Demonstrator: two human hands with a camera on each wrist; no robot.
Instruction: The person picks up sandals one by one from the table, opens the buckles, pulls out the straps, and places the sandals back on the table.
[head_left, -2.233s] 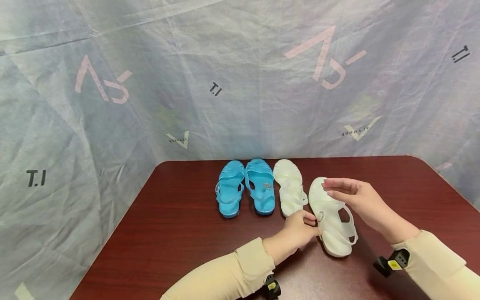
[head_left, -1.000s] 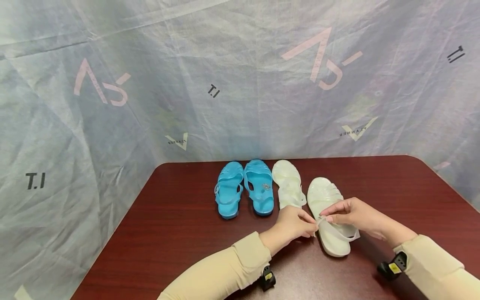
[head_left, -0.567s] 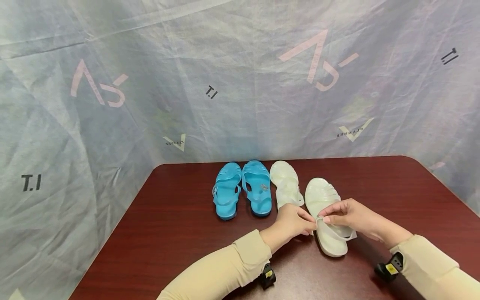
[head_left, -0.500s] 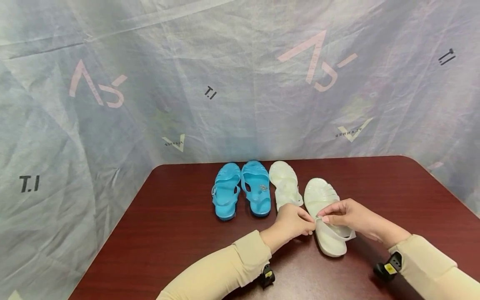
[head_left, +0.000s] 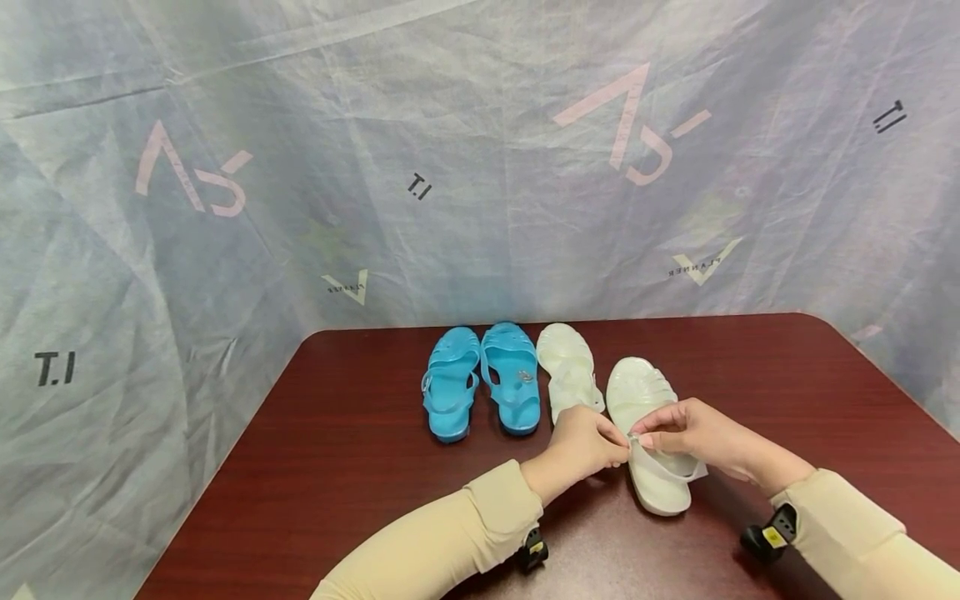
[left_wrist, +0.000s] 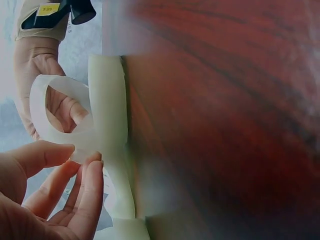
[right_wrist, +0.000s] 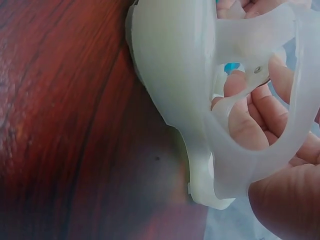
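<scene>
The nearer white jelly sandal [head_left: 662,493] lies sole down at the right, toe pointing away. On its left side my left hand [head_left: 587,442] pinches the end of the ankle strap [left_wrist: 40,107] between thumb and fingers. Just opposite, my right hand [head_left: 697,435] reaches over the sandal and pinches the strap beside the small metal buckle [right_wrist: 258,69]. The fingertips of both hands almost meet there, and they partly hide the buckle in the head view. Behind my left hand stands the other white sandal [head_left: 566,350], its heel covered by that hand.
Two blue jelly sandals [head_left: 452,383] [head_left: 512,375] lie side by side, left of the white pair. All rest on a dark red wooden table [head_left: 337,467]. A grey printed cloth [head_left: 480,208] hangs behind the table's back edge.
My right hand has come down from above the sandal's toe to the buckle and taken hold of the strap. My left hand has stayed at the sandal's left side. Lately, hardly anything moves.
</scene>
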